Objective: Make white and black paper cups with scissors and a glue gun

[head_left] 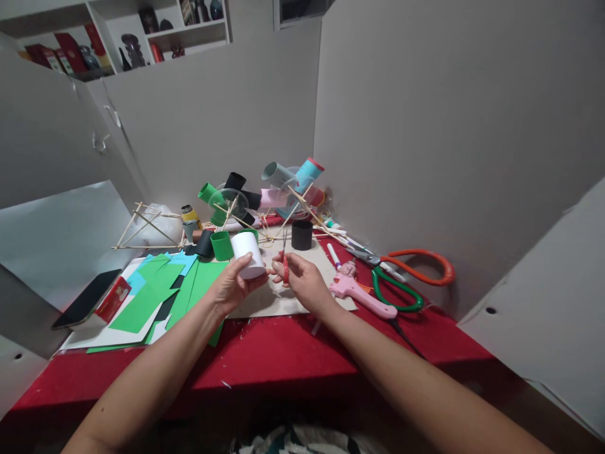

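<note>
My left hand (232, 285) is closed around a white paper tube (248, 255), held tilted above a sheet of cardboard (278, 301). My right hand (302, 277) grips small red-handled scissors (285, 257), blades pointing up, close to the tube's right side. Both hands meet over the red table (265, 353). Behind them stand a green paper tube (222, 245) and a black paper tube (301, 234).
Green and blue paper sheets (155, 293) and a phone (87, 297) lie at the left. A pink glue gun (359, 291), orange scissors (416, 265) and green scissors (394, 291) lie at the right. Stick-and-tube models (265, 195) stand at the back. Grey walls enclose the table.
</note>
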The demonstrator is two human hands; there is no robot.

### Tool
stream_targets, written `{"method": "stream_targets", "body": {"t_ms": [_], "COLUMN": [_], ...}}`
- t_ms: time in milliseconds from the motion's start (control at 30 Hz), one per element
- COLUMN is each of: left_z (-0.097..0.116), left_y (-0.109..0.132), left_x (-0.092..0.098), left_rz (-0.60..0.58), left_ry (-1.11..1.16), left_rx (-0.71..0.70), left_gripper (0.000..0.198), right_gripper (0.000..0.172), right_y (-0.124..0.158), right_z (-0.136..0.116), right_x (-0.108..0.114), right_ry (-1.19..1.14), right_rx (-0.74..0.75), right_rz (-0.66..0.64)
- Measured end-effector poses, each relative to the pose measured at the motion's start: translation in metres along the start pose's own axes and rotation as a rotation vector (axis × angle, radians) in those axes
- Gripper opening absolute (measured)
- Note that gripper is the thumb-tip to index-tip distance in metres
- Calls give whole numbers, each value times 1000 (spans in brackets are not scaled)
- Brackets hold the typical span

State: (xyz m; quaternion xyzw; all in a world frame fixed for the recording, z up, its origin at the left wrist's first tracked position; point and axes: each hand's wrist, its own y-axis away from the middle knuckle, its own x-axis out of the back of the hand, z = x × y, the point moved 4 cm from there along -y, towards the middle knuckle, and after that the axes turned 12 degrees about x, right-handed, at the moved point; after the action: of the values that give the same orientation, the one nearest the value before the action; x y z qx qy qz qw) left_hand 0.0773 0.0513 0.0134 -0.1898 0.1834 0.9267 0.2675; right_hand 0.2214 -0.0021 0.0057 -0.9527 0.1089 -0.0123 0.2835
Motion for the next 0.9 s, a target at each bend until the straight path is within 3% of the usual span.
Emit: {"method": "stream_targets", "body": {"t_ms": [167, 333, 467, 567, 700, 900], "left_z": [3, 11, 8, 6, 6, 4], "left_y": [1, 11, 15, 17, 21, 25], "left_x": [5, 1, -6, -10, -13, -12], "left_rz": [136, 309, 290, 264, 245, 244], "left_ry": [-177, -513, -535, -545, -627, -627], "left_rx": [-211, -450, -492, -533, -615, -602], "left_gripper": [59, 69, 71, 73, 72, 72], "right_gripper": [51, 54, 47, 45, 42, 31], "right_y": [-1, 1, 3, 4, 1, -6], "right_z": [-9, -30, -51, -58, -53, -41], "right_x": [4, 13, 12, 2, -12, -19], "right_ry": [-10, -24, -28, -14, 43, 36], "right_rx": [66, 187, 280, 266, 190, 167], "right_rz": [83, 172, 105, 4, -25, -17]}}
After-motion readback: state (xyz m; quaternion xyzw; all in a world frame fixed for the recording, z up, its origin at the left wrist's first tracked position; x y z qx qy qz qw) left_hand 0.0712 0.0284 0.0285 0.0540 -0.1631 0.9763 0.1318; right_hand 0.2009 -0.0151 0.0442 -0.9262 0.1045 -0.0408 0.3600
